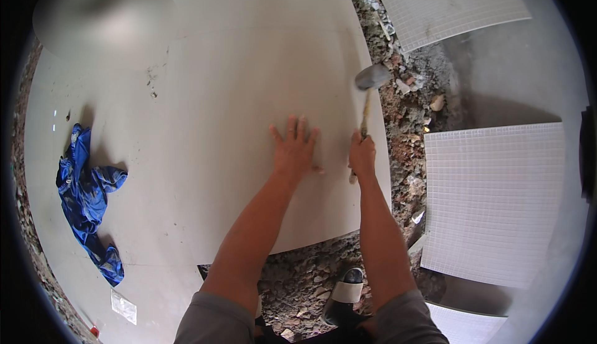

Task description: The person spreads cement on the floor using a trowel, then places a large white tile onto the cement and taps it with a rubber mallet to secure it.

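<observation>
My left hand [295, 152] lies flat with spread fingers on a large pale floor tile [242, 89]. Beside it, my right hand [362, 154] is wrapped round the wooden handle of a mallet [372, 78]. The mallet's dark, rounded head points away from me, over the tile's right edge. Whether the head touches the tile I cannot tell.
A crumpled blue cloth [87, 198] and a clear plastic packet [124, 307] lie on the tiling at left. Rubble [407, 145] borders the tile's right and near edges. Grid-backed tiles [491, 201] lie along the right. My shoe [346, 291] stands on the rubble.
</observation>
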Motion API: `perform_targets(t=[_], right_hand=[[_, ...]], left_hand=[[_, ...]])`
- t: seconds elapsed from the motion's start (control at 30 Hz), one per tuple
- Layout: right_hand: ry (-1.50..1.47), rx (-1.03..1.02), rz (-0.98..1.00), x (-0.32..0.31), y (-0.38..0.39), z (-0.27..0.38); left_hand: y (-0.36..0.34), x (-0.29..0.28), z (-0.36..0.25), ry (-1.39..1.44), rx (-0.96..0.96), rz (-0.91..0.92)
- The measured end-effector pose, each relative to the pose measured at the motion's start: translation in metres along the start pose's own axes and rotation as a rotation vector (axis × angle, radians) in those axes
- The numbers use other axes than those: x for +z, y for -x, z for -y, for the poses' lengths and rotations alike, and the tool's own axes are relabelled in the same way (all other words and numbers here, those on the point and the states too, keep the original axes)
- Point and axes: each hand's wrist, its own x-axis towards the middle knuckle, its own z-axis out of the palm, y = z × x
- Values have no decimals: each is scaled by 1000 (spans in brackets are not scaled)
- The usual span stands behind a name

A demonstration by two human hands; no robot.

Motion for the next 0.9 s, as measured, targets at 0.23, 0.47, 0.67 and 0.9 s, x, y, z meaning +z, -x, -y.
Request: perform_targets(t=[0.23, 0.47, 0.67, 0.9], right_hand=[[28, 55, 102, 4, 0, -2], [9, 75, 170, 12, -6, -12], [-157, -13, -111, 15, 18, -12], [-166, -22, -84, -10, 89, -49]], left_hand=[[1, 3, -1, -15, -1, -44], [-2, 5, -1, -19, -5, -49], [-1, 3, -4, -9, -11, -43], [-3, 9, -6, -79, -14, -50]])
